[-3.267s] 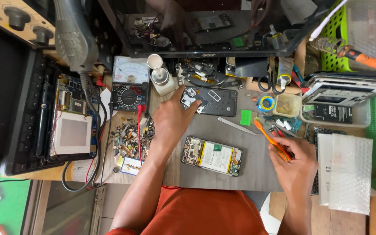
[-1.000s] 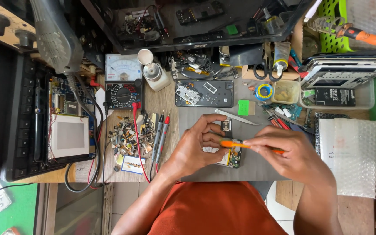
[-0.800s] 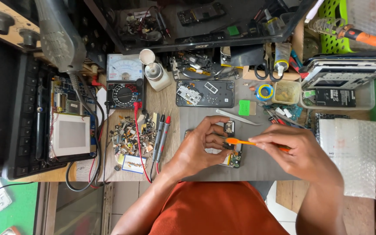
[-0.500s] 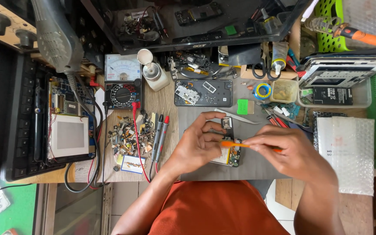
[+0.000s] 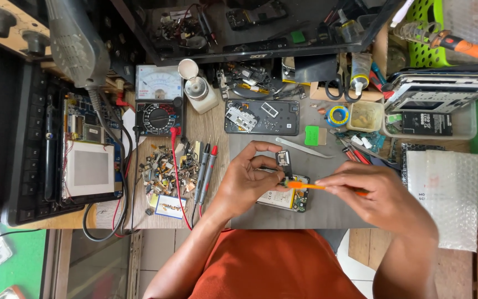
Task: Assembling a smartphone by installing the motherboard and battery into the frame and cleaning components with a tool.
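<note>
An opened smartphone [image 5: 287, 197] with its back off lies on the grey work mat [image 5: 327, 213]. My left hand [image 5: 245, 178] rests over its left part and pinches a small dark metal part [image 5: 283, 160] above the phone between thumb and forefinger. My right hand [image 5: 374, 194] grips an orange-handled screwdriver [image 5: 311, 186], its tip pointing left onto the phone's top end just below that part. The phone's left half is hidden under my left hand.
A black phone back cover [image 5: 261, 117] holding loose parts lies behind the mat, tweezers [image 5: 304, 148] beside it. An analogue multimeter [image 5: 159, 101] with red probes [image 5: 204, 173], a pile of small components [image 5: 164, 169], an open device [image 5: 87, 152], a bottle [image 5: 197, 91], bubble wrap [image 5: 442, 194] surround.
Earlier my left hand reached to the back cover while the phone lay free. Since then both hands have come onto the phone; over the last second the screwdriver tip shifted only slightly.
</note>
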